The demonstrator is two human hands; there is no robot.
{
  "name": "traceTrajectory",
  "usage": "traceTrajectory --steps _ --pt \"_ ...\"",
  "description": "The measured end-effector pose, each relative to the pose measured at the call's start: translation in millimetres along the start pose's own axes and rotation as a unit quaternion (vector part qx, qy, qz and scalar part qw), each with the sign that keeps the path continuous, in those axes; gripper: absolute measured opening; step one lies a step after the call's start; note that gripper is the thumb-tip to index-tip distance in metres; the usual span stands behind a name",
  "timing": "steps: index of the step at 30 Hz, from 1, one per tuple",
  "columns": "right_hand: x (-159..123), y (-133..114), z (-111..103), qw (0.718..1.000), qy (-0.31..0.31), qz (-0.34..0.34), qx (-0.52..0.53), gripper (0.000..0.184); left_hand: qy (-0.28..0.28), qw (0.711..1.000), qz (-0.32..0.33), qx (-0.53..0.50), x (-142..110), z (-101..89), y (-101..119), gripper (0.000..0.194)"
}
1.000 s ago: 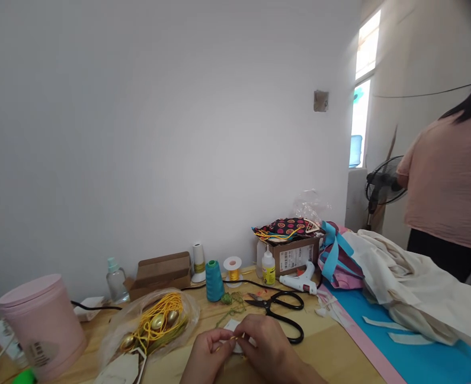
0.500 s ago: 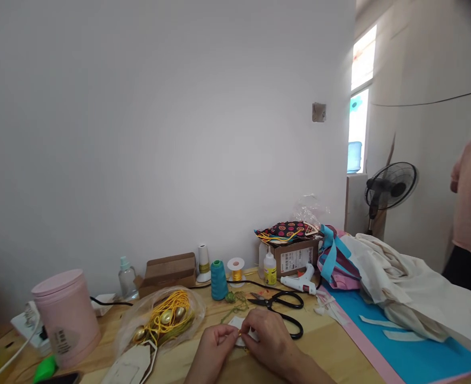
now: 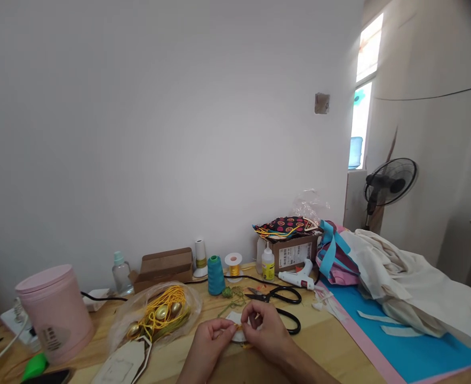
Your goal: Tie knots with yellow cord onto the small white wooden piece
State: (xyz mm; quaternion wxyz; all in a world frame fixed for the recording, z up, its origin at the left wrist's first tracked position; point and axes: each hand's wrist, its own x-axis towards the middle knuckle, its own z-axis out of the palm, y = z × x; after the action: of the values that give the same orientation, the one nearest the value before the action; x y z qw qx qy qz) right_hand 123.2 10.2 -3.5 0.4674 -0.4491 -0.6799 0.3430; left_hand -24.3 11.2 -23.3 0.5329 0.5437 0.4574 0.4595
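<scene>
My left hand [image 3: 213, 340] and my right hand [image 3: 264, 326] meet low in the middle of the view, thumbs and forefingers pinched. Between the fingertips runs a short bit of yellow cord [image 3: 239, 327], gripped from both sides. Just under them lies a small white piece [image 3: 234, 318], mostly covered by the fingers. Black-handled scissors [image 3: 279, 296] rest directly behind my right hand, blades pointing left. A tangle of green cord [image 3: 232, 293] sits behind the white piece.
A plastic bag [image 3: 161, 314] of yellow cords and gold beads lies left, near a pink canister [image 3: 55, 314]. Behind stand a teal thread cone [image 3: 216, 276], a glue bottle [image 3: 268, 264] and a glue gun [image 3: 299, 277]. White cloth [image 3: 411, 282] covers the right side.
Both hands stay together at the yellow cord, with the fingertips slightly farther apart and more cord showing. The view has shifted a little; the person at the far right has gone out of sight.
</scene>
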Motion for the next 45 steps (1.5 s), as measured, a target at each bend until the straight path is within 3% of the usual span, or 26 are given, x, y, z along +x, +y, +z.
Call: traceTrajectory --steps 4,7,10,13,15,18,22,24,27,32,36,40,45 --pt "4.7 -0.5 -4.4 0.964 -0.06 0.104 0.236 0.008 0.004 1.0 -0.015 0.0 -1.3 1.4 2.6 0.032" --pt "6.7 -0.7 -13.6 0.925 -0.041 0.124 0.357 0.009 0.024 1.0 -0.01 -0.003 -0.4 0.9 2.8 0.033" --pt "10.2 0.2 -28.4 0.916 0.069 0.095 0.383 0.008 0.04 0.999 -0.003 0.007 0.6 0.2 1.3 0.033" --pt "15.3 2.3 -43.8 0.923 0.205 0.061 0.32 0.007 0.045 0.999 -0.004 0.019 0.3 0.6 0.4 0.033" --pt "17.4 3.2 -49.0 0.927 0.238 0.051 0.286 0.011 0.047 0.999 -0.006 0.025 -0.3 1.2 0.8 0.034" --pt "14.3 2.0 -42.7 0.946 0.213 0.042 0.242 0.022 0.039 0.999 -0.002 0.018 -1.0 1.6 2.5 0.035" --pt "1.7 -1.4 -17.2 0.996 0.045 -0.077 0.008 0.012 0.007 1.0 -0.001 0.005 -2.6 0.6 6.4 0.035" --pt "-3.1 -1.0 -7.7 0.985 -0.028 -0.125 -0.115 0.017 -0.004 1.0 0.005 0.008 -3.7 0.1 8.3 0.035" --pt "-4.5 2.7 -4.1 0.971 -0.066 -0.133 -0.187 0.013 -0.01 1.0 0.018 0.018 -4.3 0.0 8.9 0.033" --pt "-1.3 7.7 -7.9 0.984 -0.075 -0.106 -0.118 0.02 -0.006 1.0 0.008 -0.008 -1.1 0.1 3.4 0.032" --pt "-0.5 9.0 -4.2 0.997 -0.077 -0.028 0.012 0.023 0.003 1.0 -0.001 -0.011 -0.5 0.6 2.4 0.032" --pt "-0.6 8.7 -0.6 0.989 -0.08 0.053 0.11 0.027 0.011 1.0 0.005 -0.002 -1.8 1.7 3.1 0.032" --pt "-0.5 8.3 -0.2 0.989 -0.068 0.061 0.119 0.027 0.035 0.999 -0.011 0.032 -0.4 2.8 -3.1 0.033"
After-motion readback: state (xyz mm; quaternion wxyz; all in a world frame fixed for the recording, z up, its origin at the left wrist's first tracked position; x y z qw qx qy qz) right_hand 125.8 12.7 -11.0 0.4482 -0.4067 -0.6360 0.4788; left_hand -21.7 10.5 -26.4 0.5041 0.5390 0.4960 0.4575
